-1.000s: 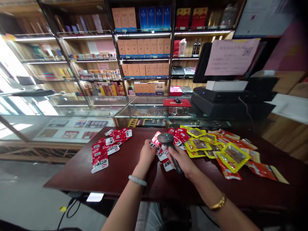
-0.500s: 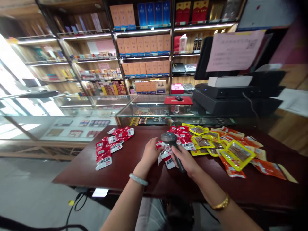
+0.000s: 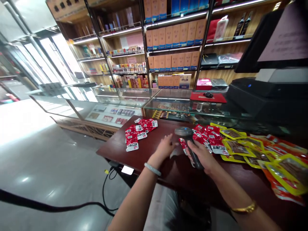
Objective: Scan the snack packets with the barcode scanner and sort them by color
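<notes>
My right hand (image 3: 202, 154) grips the handle of a dark handheld barcode scanner (image 3: 185, 132), its head pointing left over the dark red table (image 3: 154, 160). My left hand (image 3: 166, 148) is beside it, fingers spread, touching a small red snack packet (image 3: 183, 143) under the scanner head. More red packets (image 3: 208, 136) lie just right of the scanner. A separate pile of red packets (image 3: 138, 131) sits at the table's far left.
Yellow packets (image 3: 237, 146) and orange packets (image 3: 279, 189) cover the table's right side. A black register and monitor (image 3: 264, 93) stand behind, on glass display counters (image 3: 134, 102). Shelves of boxes (image 3: 173, 45) line the back wall. A cable (image 3: 106, 192) runs on the floor.
The view has swung left and tilted. My left hand has opened from the packets it held; a single red packet sits by the scanner head. The right hand keeps the scanner.
</notes>
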Demonstrator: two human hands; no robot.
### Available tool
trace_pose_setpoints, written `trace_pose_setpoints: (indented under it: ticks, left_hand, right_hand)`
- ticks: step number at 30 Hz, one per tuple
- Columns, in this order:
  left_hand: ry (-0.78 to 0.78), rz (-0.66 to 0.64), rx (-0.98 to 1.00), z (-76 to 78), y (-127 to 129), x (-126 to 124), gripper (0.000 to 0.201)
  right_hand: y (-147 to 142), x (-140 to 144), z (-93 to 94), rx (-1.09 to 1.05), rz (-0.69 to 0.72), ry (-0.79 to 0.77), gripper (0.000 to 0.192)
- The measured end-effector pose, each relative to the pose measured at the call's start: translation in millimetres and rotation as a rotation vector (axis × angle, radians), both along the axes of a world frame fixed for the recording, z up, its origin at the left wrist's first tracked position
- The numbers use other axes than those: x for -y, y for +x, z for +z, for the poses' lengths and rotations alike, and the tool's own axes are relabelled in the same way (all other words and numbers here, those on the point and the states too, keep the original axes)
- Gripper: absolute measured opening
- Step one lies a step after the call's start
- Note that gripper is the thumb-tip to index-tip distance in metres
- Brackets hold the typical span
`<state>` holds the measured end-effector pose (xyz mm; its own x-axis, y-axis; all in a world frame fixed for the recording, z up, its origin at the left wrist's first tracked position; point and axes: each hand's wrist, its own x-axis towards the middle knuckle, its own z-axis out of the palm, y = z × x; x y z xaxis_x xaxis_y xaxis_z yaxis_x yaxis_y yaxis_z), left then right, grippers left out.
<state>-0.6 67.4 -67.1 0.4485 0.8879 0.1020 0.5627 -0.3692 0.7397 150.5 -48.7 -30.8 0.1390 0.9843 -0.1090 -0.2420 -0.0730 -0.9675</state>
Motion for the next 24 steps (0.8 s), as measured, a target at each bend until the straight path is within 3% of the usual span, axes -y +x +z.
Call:
trace_pose_setpoints:
  ticks: [2, 6, 9, 12, 16, 20, 24]
  left_hand:
    - [0.064, 0.199, -0.095, 8.0, -42, -12, 0.05]
    - [0.175, 0.734, -0.405, 16.9, -119, -19, 0.049]
    - [0.126, 0.907, -0.551, 16.4, -152, -17, 0.06]
    - [0.047, 0.909, -0.616, 14.2, -166, -16, 0.065]
    - [0.057, 0.84, -0.649, 14.4, -170, -14, 0.059]
    - [-0.005, 0.754, -0.435, 13.8, -159, -8, 0.049]
    - [0.006, 0.62, -0.22, 5.7, -129, -3, 0.042]
  right_hand:
    - [-8, -4, -1.6, 0.009, 0.036, 0.0, 0.048]
    - [-34, -18, -8.9, -0.006, 0.154, -0.018, 0.047]
    - [-60, -32, -11.3, -0.007, 0.231, -0.019, 0.046]
    - [-86, -45, -9.7, -0.008, 0.325, 0.017, 0.045]
    - [-110, -54, -7.1, -0.005, 0.387, 0.042, 0.046]
    - [-108, -51, -9.1, 0.018, 0.362, 0.054, 0.045]
    - [-88, -42, -12.9, 0.037, 0.252, 0.079, 0.043]
